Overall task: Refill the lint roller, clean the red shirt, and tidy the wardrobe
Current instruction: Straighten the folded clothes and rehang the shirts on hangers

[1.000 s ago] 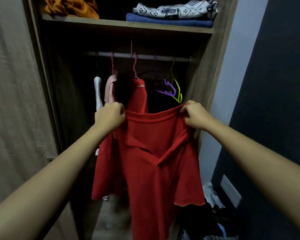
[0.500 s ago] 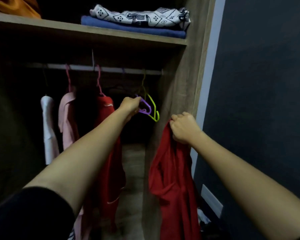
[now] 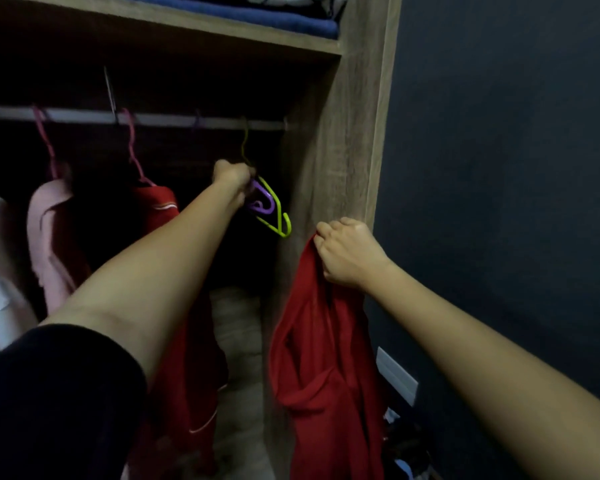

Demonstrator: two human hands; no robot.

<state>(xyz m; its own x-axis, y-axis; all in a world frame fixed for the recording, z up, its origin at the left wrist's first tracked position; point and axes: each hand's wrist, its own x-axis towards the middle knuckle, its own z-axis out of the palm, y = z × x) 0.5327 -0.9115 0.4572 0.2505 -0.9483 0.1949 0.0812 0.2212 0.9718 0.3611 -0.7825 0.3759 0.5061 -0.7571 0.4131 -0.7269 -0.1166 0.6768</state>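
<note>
With the left hand (image 3: 232,176) closed around the purple plastic hanger (image 3: 262,199) beside a lime-green one (image 3: 274,209), and the right hand (image 3: 349,252) clutching the bunched red shirt (image 3: 323,358) outside the wardrobe, the tangled hangers risked snagging.

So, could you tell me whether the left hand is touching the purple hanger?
Touching. The head view shows the left hand closed around the top of the purple hanger, whose loop sticks out just below the fingers with no gap.

Hangers (image 3: 269,206) hang left of held shirt (image 3: 321,344).
</note>
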